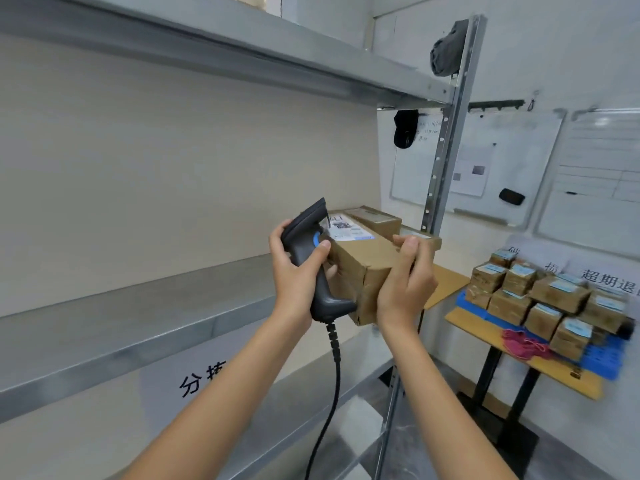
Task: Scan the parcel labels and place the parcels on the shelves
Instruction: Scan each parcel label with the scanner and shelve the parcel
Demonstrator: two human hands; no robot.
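Observation:
My right hand (405,282) grips the near end of a brown cardboard parcel (363,261) with a white label (346,228) on its top face. My left hand (296,271) holds a dark grey barcode scanner (311,251) with a blue trigger, its head tilted over the label. The scanner's black cable (332,375) hangs down between my forearms. Both are held in front of the middle grey metal shelf (138,327). Two more parcels (375,218) rest on that shelf just behind the held one.
A perforated shelf upright (446,140) stands just right of my hands. To the right, a small wooden table (485,330) carries several labelled parcels (550,299) on a blue tray, plus a red string bundle (523,342). Whiteboards (502,161) hang on the far wall.

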